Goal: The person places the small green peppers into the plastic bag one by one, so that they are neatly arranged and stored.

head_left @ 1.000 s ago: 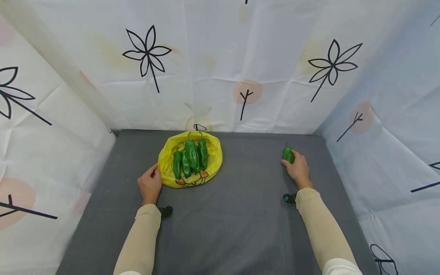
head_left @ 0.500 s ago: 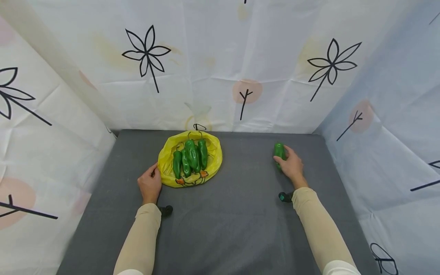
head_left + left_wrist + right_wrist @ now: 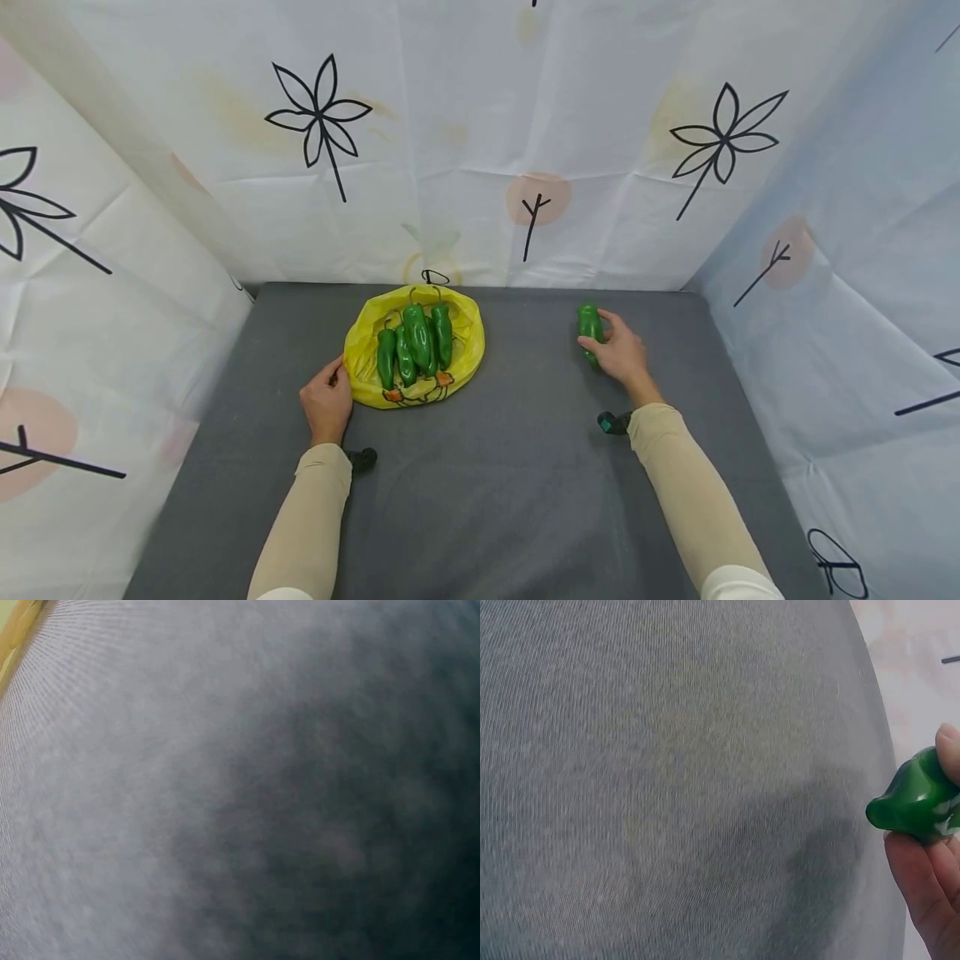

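Note:
A yellow plastic bag (image 3: 468, 337) lies with its mouth spread wide on the grey table, left of the middle in the head view. Several green chili peppers (image 3: 417, 333) are inside it, side by side, stems toward the back. My left hand (image 3: 328, 406) pinches the bag's left edge; the left wrist view catches only a strip of yellow bag (image 3: 13, 634) in its corner. Over the table's right half, my right hand (image 3: 624, 354) grips one more green pepper (image 3: 589, 322) between thumb and fingers. Close up, that pepper (image 3: 919, 796) shows a blunt, glossy end above its shadow.
White cloth walls (image 3: 450, 150) with plant drawings rise behind the table and at both sides. The dark grey tabletop (image 3: 487, 492) stretches between my arms. A small dark wrist device sits at the left wrist (image 3: 363, 460), another at the right wrist (image 3: 613, 423).
My right hand has moved left and slightly back with the pepper, whose body has swung more into view. The left hand and the bag have stayed in place.

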`<act>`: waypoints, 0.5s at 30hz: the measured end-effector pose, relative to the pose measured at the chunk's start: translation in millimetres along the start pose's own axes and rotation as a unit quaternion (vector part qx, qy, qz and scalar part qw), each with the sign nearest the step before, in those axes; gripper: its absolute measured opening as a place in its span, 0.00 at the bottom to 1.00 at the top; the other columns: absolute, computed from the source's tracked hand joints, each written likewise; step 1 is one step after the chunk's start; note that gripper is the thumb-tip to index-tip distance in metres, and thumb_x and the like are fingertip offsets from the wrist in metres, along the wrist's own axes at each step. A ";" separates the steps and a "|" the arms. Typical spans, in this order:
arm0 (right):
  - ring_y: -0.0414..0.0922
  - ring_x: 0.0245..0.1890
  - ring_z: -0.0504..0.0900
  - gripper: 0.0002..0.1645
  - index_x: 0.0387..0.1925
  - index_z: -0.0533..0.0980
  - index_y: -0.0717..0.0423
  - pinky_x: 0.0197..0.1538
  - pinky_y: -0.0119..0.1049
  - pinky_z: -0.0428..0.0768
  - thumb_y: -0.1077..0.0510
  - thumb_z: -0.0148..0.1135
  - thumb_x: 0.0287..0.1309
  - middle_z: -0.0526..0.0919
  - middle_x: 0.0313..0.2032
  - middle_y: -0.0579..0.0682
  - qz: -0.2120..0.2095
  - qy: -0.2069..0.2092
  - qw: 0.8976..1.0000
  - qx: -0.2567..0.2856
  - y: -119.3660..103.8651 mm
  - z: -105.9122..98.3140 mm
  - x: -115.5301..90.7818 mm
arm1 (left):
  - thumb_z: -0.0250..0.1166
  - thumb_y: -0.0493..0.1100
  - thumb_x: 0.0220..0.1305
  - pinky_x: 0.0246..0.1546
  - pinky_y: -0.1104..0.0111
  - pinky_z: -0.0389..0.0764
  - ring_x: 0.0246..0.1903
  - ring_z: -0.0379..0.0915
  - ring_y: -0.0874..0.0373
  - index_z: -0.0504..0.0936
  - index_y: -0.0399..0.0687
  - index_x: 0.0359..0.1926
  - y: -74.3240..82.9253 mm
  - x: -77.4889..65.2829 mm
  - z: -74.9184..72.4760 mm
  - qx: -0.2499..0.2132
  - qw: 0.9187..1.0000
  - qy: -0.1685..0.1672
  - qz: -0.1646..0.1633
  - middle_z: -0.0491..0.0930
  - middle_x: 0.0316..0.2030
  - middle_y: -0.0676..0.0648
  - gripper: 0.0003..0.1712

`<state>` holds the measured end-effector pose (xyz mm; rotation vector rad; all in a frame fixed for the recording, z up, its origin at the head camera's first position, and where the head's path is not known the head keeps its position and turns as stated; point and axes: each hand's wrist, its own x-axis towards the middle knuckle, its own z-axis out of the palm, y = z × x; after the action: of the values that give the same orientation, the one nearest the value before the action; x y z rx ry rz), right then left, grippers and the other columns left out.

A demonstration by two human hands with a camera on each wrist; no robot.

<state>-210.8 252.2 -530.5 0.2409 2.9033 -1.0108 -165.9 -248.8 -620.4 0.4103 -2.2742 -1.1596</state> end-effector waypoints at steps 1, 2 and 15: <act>0.62 0.49 0.83 0.47 0.79 0.57 0.47 0.49 0.55 0.80 0.41 0.65 0.66 0.81 0.57 0.67 -0.003 -0.004 1.000 0.000 -1.5 0.7 0.4 | 0.59 0.43 0.73 0.35 0.86 0.66 0.37 0.87 0.46 0.89 0.48 0.53 0.0 0.1 -0.1 0.000 1.000 0.000 0.000 0.91 0.43 0.41 0.16; 0.61 0.49 0.84 0.47 0.79 0.57 0.47 0.49 0.55 0.80 0.41 0.65 0.66 0.81 0.57 0.67 -0.006 -0.007 1.000 -0.001 -2.8 1.3 0.5 | 0.59 0.43 0.73 0.35 0.85 0.67 0.37 0.87 0.46 0.89 0.48 0.53 -0.1 0.2 -0.1 0.001 1.000 0.001 0.001 0.91 0.43 0.41 0.16; 0.60 0.48 0.86 0.47 0.79 0.58 0.46 0.46 0.52 0.83 0.42 0.67 0.65 0.82 0.56 0.67 -0.012 -0.026 0.998 0.057 -26.4 10.7 -1.3 | 0.60 0.44 0.73 0.37 0.82 0.69 0.41 0.87 0.47 0.89 0.50 0.54 0.4 0.2 -1.1 0.008 1.000 -0.006 -0.014 0.91 0.44 0.42 0.16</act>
<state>-213.9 224.9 -522.6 0.1821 2.8122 -1.1706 -165.4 -249.3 -619.4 0.4443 -2.2971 -1.1613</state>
